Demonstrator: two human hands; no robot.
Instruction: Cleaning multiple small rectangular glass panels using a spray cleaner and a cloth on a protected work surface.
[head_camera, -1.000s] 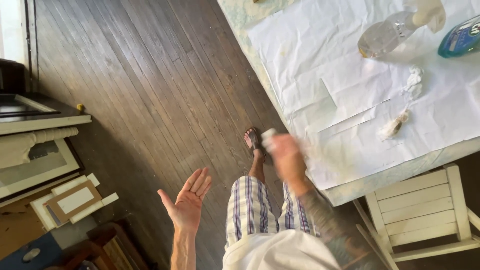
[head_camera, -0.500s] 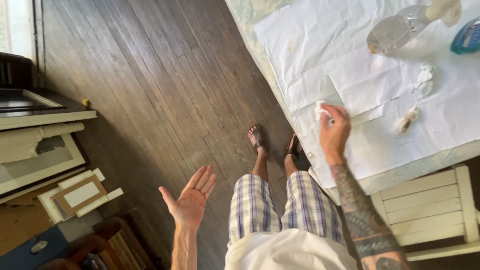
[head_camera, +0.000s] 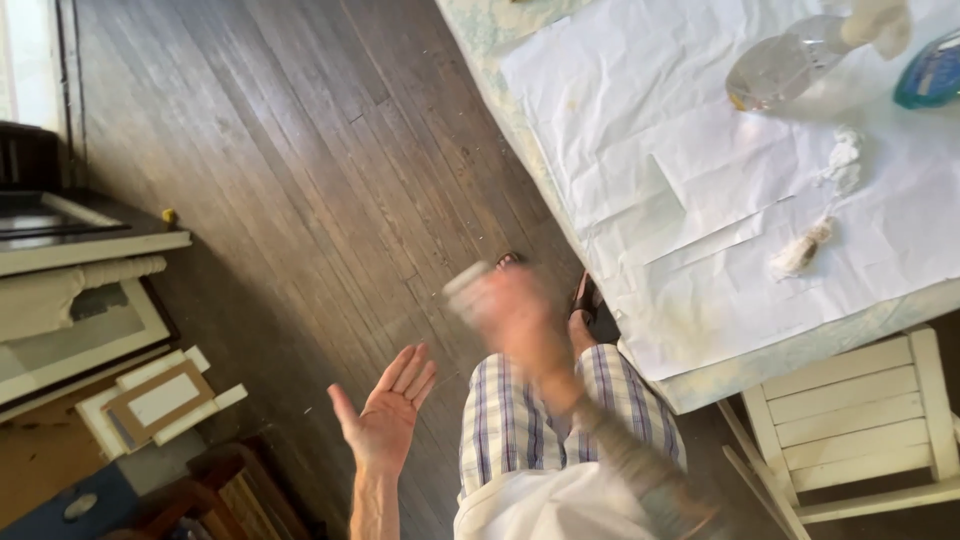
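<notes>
My left hand (head_camera: 385, 415) is held out palm up over the dark wooden floor (head_camera: 300, 180), fingers spread, with nothing in it. My right hand (head_camera: 510, 310) is blurred by motion in front of my plaid shorts (head_camera: 520, 425). It seems closed around a small white object (head_camera: 465, 278), whose kind I cannot make out. The table (head_camera: 800, 350) covered with white paper sheets (head_camera: 700, 180) lies to the right of this hand.
On the paper lie a clear spray bottle (head_camera: 790, 65), a blue bottle (head_camera: 930, 70) and two crumpled white wads (head_camera: 800, 250). A white slatted chair (head_camera: 860, 420) stands at the lower right. Picture frames (head_camera: 160, 400) and a dark cabinet (head_camera: 80, 235) are at the left.
My right hand has swung left from the table's paper edge to above my legs, carrying the small white object. My left hand stays palm up, nearly unmoved.
</notes>
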